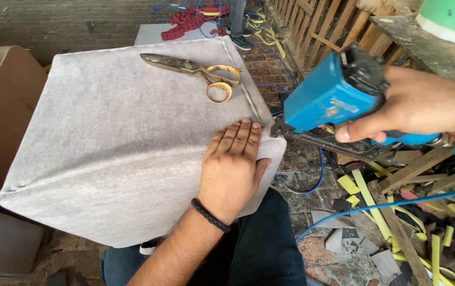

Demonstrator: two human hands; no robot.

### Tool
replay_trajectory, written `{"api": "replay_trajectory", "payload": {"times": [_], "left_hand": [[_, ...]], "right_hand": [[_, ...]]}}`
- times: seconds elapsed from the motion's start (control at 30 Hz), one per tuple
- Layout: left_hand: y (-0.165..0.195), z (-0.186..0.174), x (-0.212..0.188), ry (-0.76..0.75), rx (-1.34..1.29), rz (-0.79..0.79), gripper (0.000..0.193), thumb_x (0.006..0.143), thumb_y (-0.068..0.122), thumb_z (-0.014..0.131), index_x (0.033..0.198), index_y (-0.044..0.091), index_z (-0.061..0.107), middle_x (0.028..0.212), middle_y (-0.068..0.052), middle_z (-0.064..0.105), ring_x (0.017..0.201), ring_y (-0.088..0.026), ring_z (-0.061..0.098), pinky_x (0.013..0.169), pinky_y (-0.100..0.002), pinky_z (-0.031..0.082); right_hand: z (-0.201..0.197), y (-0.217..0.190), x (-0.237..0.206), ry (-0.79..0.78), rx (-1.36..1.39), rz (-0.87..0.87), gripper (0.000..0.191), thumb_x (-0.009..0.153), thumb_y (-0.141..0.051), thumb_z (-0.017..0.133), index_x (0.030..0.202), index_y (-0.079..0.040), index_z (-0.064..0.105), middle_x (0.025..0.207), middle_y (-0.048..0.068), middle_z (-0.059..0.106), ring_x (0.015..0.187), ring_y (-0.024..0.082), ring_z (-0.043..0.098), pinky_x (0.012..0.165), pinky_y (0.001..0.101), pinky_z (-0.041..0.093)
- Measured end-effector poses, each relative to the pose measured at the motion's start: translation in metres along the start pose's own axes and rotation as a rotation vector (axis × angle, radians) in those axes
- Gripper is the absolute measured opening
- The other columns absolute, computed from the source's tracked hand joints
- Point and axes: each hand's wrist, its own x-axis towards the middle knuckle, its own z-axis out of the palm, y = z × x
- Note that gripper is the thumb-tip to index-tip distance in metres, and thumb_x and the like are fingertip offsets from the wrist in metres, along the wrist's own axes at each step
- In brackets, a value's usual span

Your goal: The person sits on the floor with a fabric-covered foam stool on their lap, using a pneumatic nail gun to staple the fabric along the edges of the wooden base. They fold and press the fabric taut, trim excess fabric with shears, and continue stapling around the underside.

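Note:
A box-shaped cushion covered in light grey fabric [116, 132] rests on my lap. My left hand [233, 167], with a dark braided band at the wrist, lies flat on the fabric near its right corner, fingers together. My right hand [418, 106] grips a blue pneumatic staple gun [333, 95], whose nose touches the cushion's right edge just beyond my left fingertips. A blue air hose [397, 204] runs from the gun's handle down to the floor. Gold-handled scissors [195, 71] lie on the far part of the fabric.
Wood offcuts, yellow strips and fabric scraps [397, 222] litter the brick floor at right. Wooden frames [323, 26] lean at the back right. A brown board [0, 116] stands at left. Another person's legs and shoes [238, 26] stand at the back near red cloth.

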Motion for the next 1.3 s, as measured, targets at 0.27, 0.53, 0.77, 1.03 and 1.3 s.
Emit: {"api": "replay_trajectory", "payload": {"times": [0.27,0.53,0.77,1.03,1.3], "left_hand": [[-0.003,-0.002,0.0,0.008,-0.028,-0.011,0.066,0.083,0.033,0.075,0.135,-0.004,0.062,0.138,-0.022,0.064,0.13,-0.034,0.059,0.113,-0.047,0.041],[-0.004,-0.004,-0.001,0.008,-0.035,-0.016,0.065,0.083,0.032,0.076,0.135,-0.003,0.062,0.137,-0.021,0.065,0.129,-0.033,0.061,0.114,-0.047,0.041],[-0.004,-0.007,0.001,0.004,-0.031,-0.011,0.065,0.082,0.032,0.077,0.135,-0.003,0.062,0.138,-0.021,0.065,0.129,-0.033,0.061,0.114,-0.046,0.041],[-0.004,-0.006,0.0,-0.014,-0.034,-0.016,0.067,0.081,0.031,0.077,0.136,-0.003,0.062,0.138,-0.021,0.064,0.129,-0.033,0.061,0.114,-0.046,0.041],[-0.003,-0.005,-0.001,-0.004,-0.024,-0.025,0.066,0.081,0.032,0.077,0.134,-0.004,0.063,0.138,-0.021,0.064,0.129,-0.033,0.06,0.113,-0.046,0.042]], "right_hand": [[-0.018,-0.038,0.036,-0.151,-0.111,-0.128,0.039,0.074,-0.038,0.087,0.065,-0.005,0.069,0.052,0.007,0.061,0.047,0.019,0.055,0.047,0.0357,0.047],[-0.024,-0.046,0.051,-0.121,-0.357,-0.08,0.041,0.077,-0.039,0.089,0.076,-0.005,0.067,0.053,0.004,0.062,0.047,0.018,0.057,0.047,0.0337,0.051],[-0.027,-0.068,0.038,-0.092,-0.377,-0.001,0.035,0.077,-0.036,0.088,0.083,-0.006,0.072,0.054,0.006,0.068,0.048,0.019,0.064,0.051,0.0345,0.051],[-0.025,-0.062,0.051,-0.161,-0.476,-0.174,0.025,0.082,-0.034,0.081,0.099,-0.015,0.08,0.066,0.002,0.066,0.057,0.015,0.064,0.054,0.0323,0.057],[-0.003,-0.04,0.039,-0.14,-0.126,-0.129,0.023,0.084,-0.026,0.08,0.107,-0.021,0.081,0.066,0.005,0.062,0.053,0.018,0.056,0.054,0.0371,0.053]]}}
